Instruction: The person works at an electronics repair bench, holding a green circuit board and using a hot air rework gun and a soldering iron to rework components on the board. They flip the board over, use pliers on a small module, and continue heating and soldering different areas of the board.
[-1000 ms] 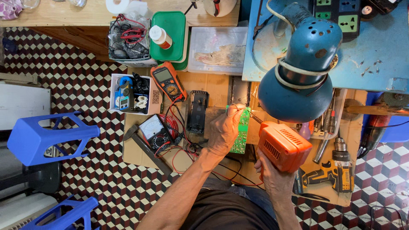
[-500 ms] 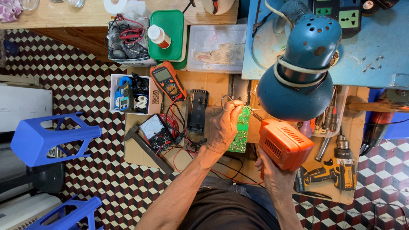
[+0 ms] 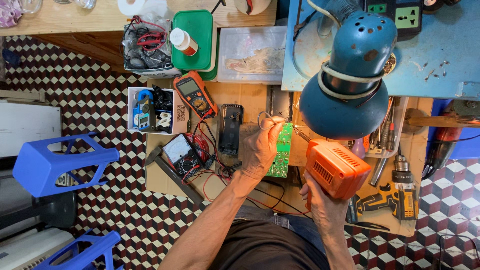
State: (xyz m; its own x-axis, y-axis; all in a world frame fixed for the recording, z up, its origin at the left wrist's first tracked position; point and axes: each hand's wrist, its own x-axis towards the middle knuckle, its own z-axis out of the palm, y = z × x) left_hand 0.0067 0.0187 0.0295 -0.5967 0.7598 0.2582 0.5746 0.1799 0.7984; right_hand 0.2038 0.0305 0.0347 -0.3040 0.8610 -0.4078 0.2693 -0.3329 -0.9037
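My left hand (image 3: 261, 147) pinches a thin strand of solder wire (image 3: 265, 118) just above a green circuit board (image 3: 281, 151) that lies on the wooden bench. My right hand (image 3: 322, 206) grips the handle of an orange soldering gun (image 3: 336, 167), and its thin tip (image 3: 299, 133) points at the top edge of the board. A black battery pack (image 3: 230, 128) lies left of my left hand. An orange multimeter (image 3: 195, 93) and an analogue meter (image 3: 180, 154) with red and black leads sit further left.
A blue desk lamp (image 3: 350, 80) hangs over the bench's right half. A yellow cordless drill (image 3: 387, 197) lies at the right. Behind stand a clear plastic box (image 3: 252, 54), a green-lidded box (image 3: 194, 34) and a cable bin (image 3: 145, 45). Blue plastic stools (image 3: 55, 162) stand on the patterned floor.
My left hand has lifted slightly with the solder wire. The soldering gun has stayed at the board's top edge.
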